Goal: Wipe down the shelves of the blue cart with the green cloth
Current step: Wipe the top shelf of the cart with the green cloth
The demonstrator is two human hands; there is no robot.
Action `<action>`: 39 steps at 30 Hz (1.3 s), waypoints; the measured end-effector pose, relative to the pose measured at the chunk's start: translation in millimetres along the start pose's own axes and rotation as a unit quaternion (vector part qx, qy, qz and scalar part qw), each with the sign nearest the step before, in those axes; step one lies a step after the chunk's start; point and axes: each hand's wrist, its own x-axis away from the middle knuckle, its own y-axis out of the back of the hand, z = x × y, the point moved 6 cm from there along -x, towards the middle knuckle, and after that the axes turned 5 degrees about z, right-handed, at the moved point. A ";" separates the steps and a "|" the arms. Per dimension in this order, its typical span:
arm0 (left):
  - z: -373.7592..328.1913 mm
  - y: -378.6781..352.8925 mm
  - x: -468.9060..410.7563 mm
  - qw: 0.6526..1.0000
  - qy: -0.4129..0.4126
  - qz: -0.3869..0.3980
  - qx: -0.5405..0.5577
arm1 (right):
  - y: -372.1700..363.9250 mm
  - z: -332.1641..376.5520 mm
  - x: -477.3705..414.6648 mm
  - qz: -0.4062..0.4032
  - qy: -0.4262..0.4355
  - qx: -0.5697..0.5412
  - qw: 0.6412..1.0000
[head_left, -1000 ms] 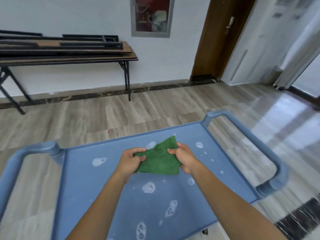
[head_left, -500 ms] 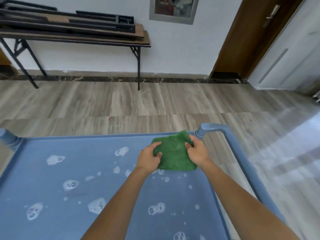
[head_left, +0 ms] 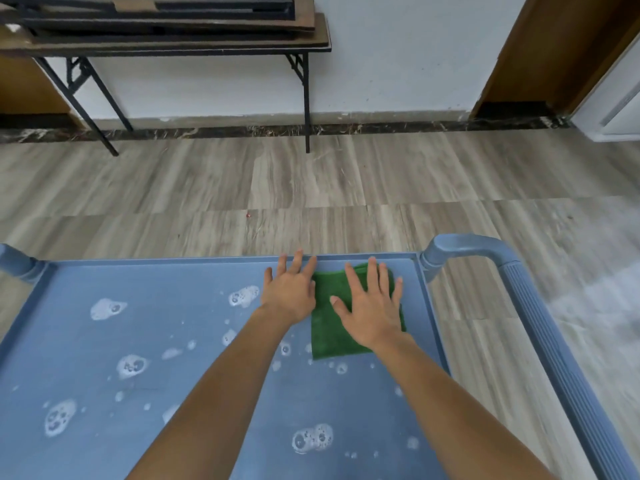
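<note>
Much of the green cloth (head_left: 328, 329) hides under the flat, spread right hand (head_left: 371, 308), by the far right corner of the blue cart (head_left: 138, 289); the left hand (head_left: 289, 292), also flat, seems to touch its left edge.

Bright, even daylight; pale glare on the floor (head_left: 602, 306) at right; edges bowed; slightly soft.

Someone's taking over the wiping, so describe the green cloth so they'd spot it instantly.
Find the blue cart's top shelf, spotted with white foam patches. In its far right corner, by the curved handle, the green cloth lies flat under the right hand, the left hand beside it. It is the only green thing on the blue shelf.
</note>
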 end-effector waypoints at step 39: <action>-2.4 -17.5 -35.2 0.995 -0.040 0.069 -0.060 | -108.7 -36.0 239.1 -0.064 -0.033 0.005 0.997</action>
